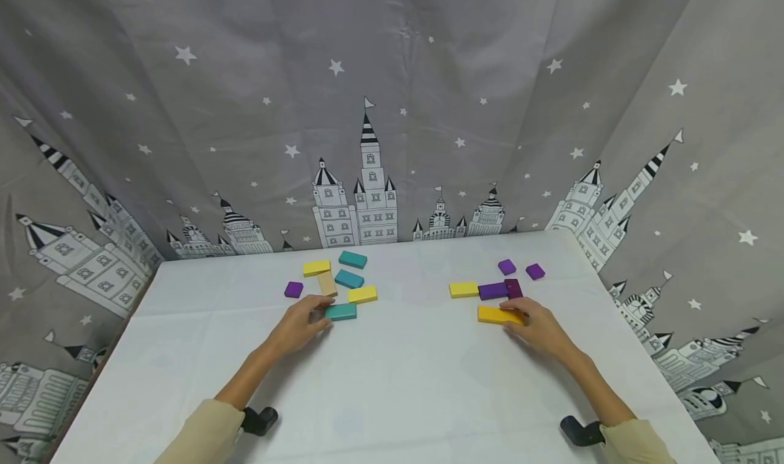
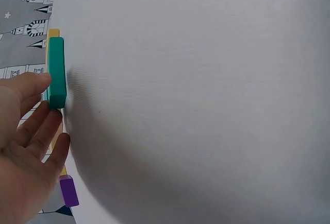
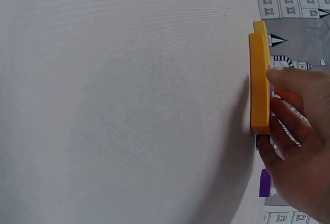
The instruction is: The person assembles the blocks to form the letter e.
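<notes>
My left hand (image 1: pixel 301 324) pinches the left end of a teal block (image 1: pixel 341 311), thumb on one side and fingertips by its end. The left wrist view shows the same teal block (image 2: pixel 58 72) beside the thumb, with the outer fingers spread below. On the right, my right hand (image 1: pixel 540 328) holds an orange block (image 1: pixel 492 314) near its right end. In the right wrist view the thumb lies along the orange block (image 3: pixel 259 82) and a fingertip meets its lower end. Just behind it lie a yellow block (image 1: pixel 463 289), a purple block (image 1: pixel 493 291) and a maroon block (image 1: pixel 513 288).
Behind the left hand are two teal blocks (image 1: pixel 352 259), two yellow blocks (image 1: pixel 363 294), a tan block (image 1: pixel 327 283) and a small purple block (image 1: pixel 294 289). Two small purple blocks (image 1: pixel 506 267) lie back right. The white table (image 1: pixel 392 382) meets a grey castle-print curtain (image 1: pixel 404 76).
</notes>
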### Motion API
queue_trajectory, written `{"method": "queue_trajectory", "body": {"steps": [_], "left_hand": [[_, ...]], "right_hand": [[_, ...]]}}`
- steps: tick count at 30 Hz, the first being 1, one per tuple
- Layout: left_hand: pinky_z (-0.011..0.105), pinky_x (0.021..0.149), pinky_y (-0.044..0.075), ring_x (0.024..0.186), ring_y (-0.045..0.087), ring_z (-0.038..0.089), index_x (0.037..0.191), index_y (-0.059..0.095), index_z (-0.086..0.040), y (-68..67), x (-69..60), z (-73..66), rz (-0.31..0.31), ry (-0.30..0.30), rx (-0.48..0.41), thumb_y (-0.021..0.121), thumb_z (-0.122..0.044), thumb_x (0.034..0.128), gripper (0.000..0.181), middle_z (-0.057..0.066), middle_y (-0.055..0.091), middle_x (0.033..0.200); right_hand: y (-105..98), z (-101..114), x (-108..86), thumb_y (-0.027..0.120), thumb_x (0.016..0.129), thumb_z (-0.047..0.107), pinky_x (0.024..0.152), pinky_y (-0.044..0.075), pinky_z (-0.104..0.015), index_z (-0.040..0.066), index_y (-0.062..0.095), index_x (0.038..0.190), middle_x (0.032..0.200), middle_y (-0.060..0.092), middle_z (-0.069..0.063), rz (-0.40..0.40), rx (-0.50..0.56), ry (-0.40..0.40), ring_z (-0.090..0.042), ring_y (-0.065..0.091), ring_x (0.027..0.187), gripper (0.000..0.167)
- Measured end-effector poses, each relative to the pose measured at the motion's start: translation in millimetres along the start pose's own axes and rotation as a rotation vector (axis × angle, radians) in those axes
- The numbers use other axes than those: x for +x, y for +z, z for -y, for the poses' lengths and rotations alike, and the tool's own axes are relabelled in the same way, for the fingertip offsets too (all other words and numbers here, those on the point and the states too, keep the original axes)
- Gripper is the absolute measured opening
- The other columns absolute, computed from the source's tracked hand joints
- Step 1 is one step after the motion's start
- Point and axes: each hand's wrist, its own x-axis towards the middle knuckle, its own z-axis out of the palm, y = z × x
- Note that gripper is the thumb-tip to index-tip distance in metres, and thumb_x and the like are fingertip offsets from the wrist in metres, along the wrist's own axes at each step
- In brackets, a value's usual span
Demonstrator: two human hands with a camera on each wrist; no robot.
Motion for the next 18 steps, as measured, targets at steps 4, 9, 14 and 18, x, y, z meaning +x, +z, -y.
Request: {"method": "queue_trajectory", "body": {"steps": [4,9,14,18], "left_hand": [[0.052,0.105,0.043,0.120,0.056,0.038,0.127,0.062,0.004,1.3,2.3,1.1,0.014,-0.009,0.007,0.073,-0.003,0.0892,0.040,0.020,0.062,0.126],[0.052,0.105,0.042,0.123,0.054,0.038,0.127,0.064,0.001,2.2,5.0,2.8,0.039,-0.045,0.012,0.073,-0.006,0.0907,0.038,0.020,0.061,0.129],[0.052,0.103,0.044,0.118,0.057,0.036,0.126,0.065,0.001,2.9,6.9,5.8,0.045,-0.043,-0.005,0.072,-0.007,0.0909,0.036,0.019,0.062,0.125],[0.052,0.100,0.046,0.112,0.058,0.034,0.123,0.066,0.000,2.9,8.2,7.4,0.043,-0.048,-0.017,0.073,-0.008,0.0901,0.035,0.017,0.063,0.122]], "right_hand": [[2.1,-3.2,-0.6,0.073,0.090,0.001,0.099,0.047,-0.053,0.000,0.066,0.122,0.120,0.064,-0.017,0.000,0.019,0.010,-0.035,0.059,0.111,0.033],[4.1,-6.2,-0.4,0.071,0.089,-0.003,0.100,0.046,-0.053,-0.001,0.066,0.122,0.121,0.064,-0.018,-0.006,0.030,0.009,-0.037,0.059,0.113,0.033],[4.0,-7.8,-0.7,0.071,0.089,-0.003,0.102,0.045,-0.054,0.001,0.066,0.124,0.122,0.064,-0.017,0.009,0.036,0.014,-0.037,0.058,0.114,0.035],[3.4,-8.9,-0.6,0.071,0.090,-0.001,0.102,0.044,-0.055,0.002,0.067,0.125,0.123,0.065,-0.016,0.031,0.058,0.025,-0.037,0.058,0.114,0.036]]}}
